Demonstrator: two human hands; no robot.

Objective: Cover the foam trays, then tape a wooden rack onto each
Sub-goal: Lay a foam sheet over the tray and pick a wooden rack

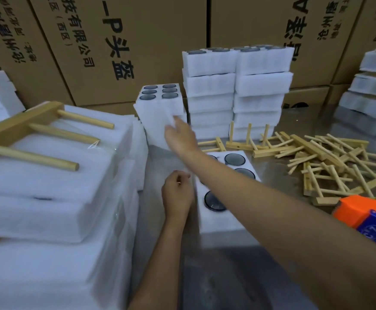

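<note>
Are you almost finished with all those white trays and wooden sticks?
Not yet. Done: one wrapped tray on the left has a wooden rack on top. Right now the right hand reaches to a foam sheet, and the tray in front is uncovered. Left: tall stacks of trays and a pile of racks.

I see matt white foam trays holding glossy dark round lids, pale bare-wood dowel racks, dull grey metal tabletop, brown printed cardboard cartons, glossy orange plastic tape dispenser.
</note>
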